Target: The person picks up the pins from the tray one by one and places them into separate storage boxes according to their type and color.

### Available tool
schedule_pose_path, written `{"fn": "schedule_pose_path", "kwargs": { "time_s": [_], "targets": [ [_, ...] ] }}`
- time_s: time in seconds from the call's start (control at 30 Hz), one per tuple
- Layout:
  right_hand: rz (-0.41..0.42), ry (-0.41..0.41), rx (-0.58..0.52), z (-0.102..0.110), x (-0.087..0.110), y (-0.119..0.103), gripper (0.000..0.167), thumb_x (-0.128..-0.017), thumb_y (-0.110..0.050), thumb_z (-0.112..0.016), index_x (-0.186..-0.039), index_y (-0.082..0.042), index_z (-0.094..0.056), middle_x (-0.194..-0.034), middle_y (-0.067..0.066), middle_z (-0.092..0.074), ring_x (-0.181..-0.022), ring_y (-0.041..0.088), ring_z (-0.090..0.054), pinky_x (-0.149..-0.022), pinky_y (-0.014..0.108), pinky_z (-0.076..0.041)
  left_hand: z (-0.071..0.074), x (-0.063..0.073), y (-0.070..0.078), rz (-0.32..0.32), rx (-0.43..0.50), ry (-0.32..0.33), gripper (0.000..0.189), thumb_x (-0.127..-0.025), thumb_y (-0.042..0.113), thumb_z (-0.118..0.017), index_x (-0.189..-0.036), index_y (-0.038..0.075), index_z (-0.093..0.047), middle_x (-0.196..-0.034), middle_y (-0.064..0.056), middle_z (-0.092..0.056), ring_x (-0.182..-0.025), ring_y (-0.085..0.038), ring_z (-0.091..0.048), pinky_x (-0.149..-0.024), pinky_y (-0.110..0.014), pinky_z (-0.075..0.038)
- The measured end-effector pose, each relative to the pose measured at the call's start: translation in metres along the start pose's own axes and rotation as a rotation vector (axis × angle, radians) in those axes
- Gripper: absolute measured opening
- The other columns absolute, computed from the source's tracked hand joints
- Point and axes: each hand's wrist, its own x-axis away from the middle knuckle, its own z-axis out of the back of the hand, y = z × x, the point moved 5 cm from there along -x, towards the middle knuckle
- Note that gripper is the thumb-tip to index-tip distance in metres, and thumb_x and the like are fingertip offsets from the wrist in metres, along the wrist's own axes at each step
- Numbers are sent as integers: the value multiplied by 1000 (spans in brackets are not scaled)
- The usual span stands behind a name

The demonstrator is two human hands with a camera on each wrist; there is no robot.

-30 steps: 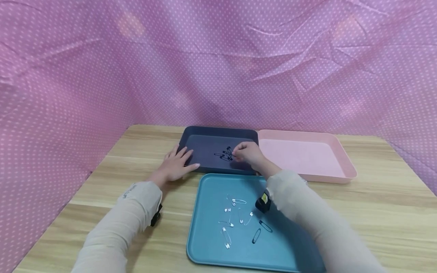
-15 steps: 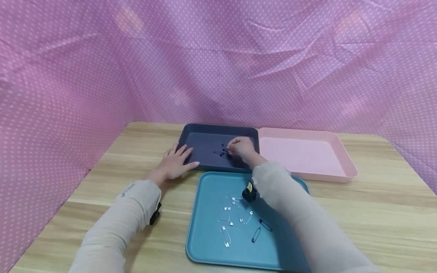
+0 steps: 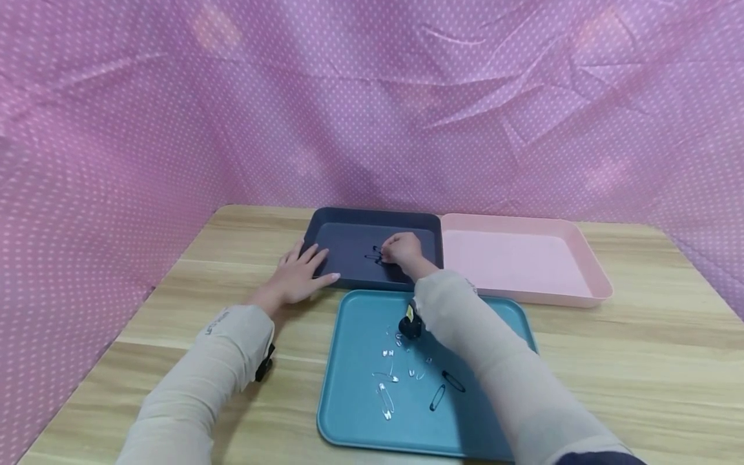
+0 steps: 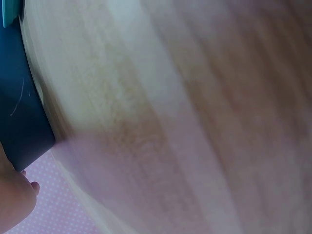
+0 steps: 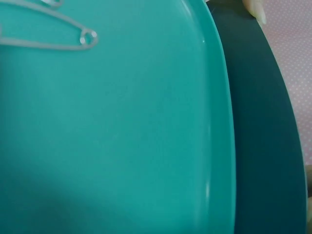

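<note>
My left hand rests with spread fingers on the left rim of the dark blue tray. Inside that tray, my right hand bends its fingers down and pinches at a small cluster of black safety pins, partly covering them. Nearer to me lies a teal tray, bearing several silver safety pins and two black safety pins. The right wrist view shows one silver safety pin close up, while the left wrist view catches mostly tabletop.
A pink tray stands right of the dark one, side by side with it. The wooden table holds all three trays. Behind it hangs a pink dotted cloth. My right forearm passes over the teal tray's right part.
My right hand has moved left within the dark tray, onto the black safety pins, covering more of them. The right forearm has swung left over the teal tray. My left hand stays put.
</note>
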Motion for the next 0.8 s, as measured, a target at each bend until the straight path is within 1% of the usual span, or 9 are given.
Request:
{"fn": "schedule_pose_path", "kwargs": {
  "time_s": [0.2,0.37,0.47,0.63,0.8],
  "targets": [
    [0,-3,36,1,1,0,11,-81,6,-51,-83,6,-62,-90,15,-60,-69,20,-61,-59,24,-49,0,1,1,-5,12,3,79,-81,65,-25,-138,10,-21,-141,-16,-13,-127,-36,5,-97,-53,-2],
    [0,-12,0,2,3,-3,11,-82,6,-50,-85,8,-61,-91,17,-59,-72,22,-60,-59,24,-49,0,0,0,-4,6,9,80,-81,66,-25,-138,10,-21,-141,-16,-14,-127,-37,5,-97,-53,-3],
    [-6,-19,5,4,6,-5,12,-83,4,-49,-87,8,-60,-93,17,-59,-73,22,-60,-60,23,-49,-1,0,0,-1,3,5,80,-81,66,-24,-138,10,-21,-141,-16,-13,-127,-37,5,-97,-54,-3],
    [-19,-39,37,8,12,-7,11,-84,0,-50,-87,4,-60,-93,14,-59,-75,20,-60,-62,23,-49,0,-1,-1,8,7,-3,81,-80,67,-23,-138,11,-21,-141,-15,-13,-127,-36,6,-97,-53,-2],
    [14,-84,21,14,19,-11,12,-84,0,-50,-89,6,-59,-94,16,-60,-75,22,-60,-62,23,-49,0,-2,-1,8,0,-7,82,-79,68,-22,-138,11,-20,-141,-15,-13,-127,-36,6,-97,-52,-2]
  ]
}}
